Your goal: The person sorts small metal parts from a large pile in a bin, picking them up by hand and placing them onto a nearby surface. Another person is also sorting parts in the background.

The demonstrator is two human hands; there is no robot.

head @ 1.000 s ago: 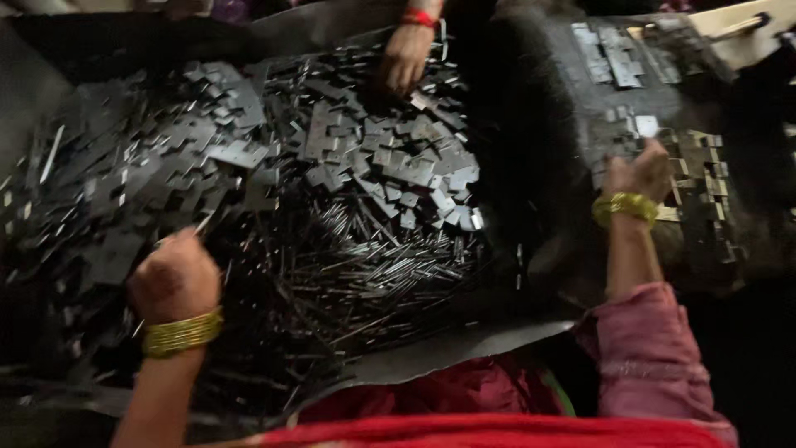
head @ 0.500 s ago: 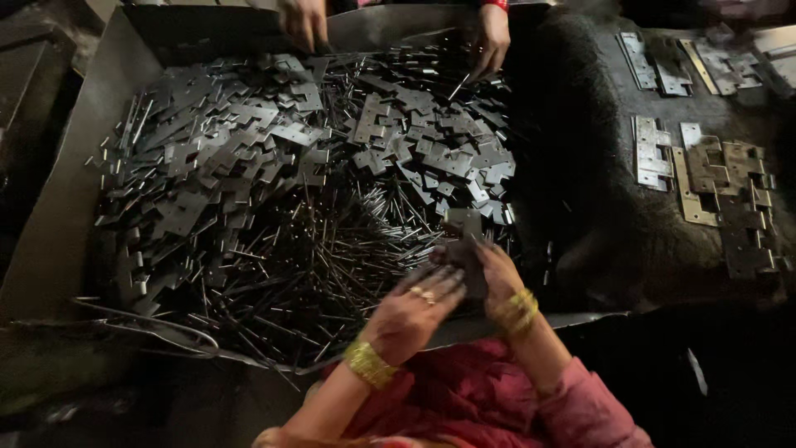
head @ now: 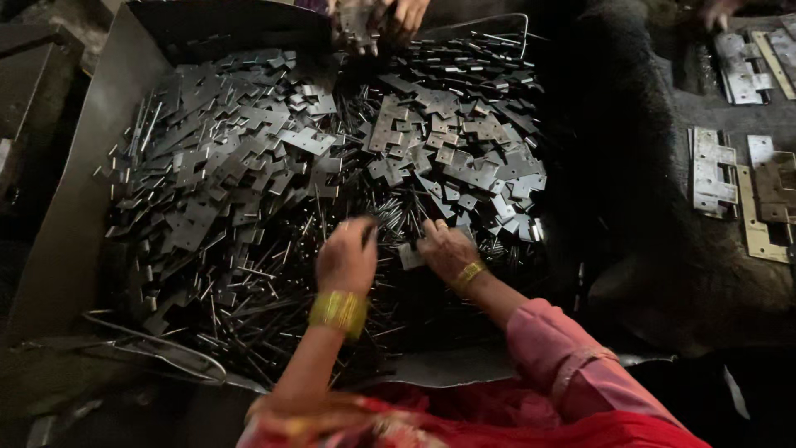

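A large metal tray [head: 75,216] fills the left and middle of the view, its slanted wall rising at nine o'clock. Inside lies a deep heap of flat grey hinge plates [head: 249,182], with a tangle of thin steel pins [head: 274,282] spread below them toward six o'clock.

Just right of the pins, the left hand [head: 347,259], with a gold bangle at its wrist, hovers low over the pile, its fingers curled downward and gathered together; whether they pinch anything cannot be told. At its three o'clock, close beside it, the right hand [head: 448,250] rests on the heap with fingers bent around a small hinge plate [head: 410,255] held between the two hands.

At twelve o'clock, another person's hands [head: 390,15] grip plates at the tray's far edge.

Farther right, a dark cloth [head: 647,207] carries assembled hinges [head: 715,172] laid in rows at two and three o'clock.
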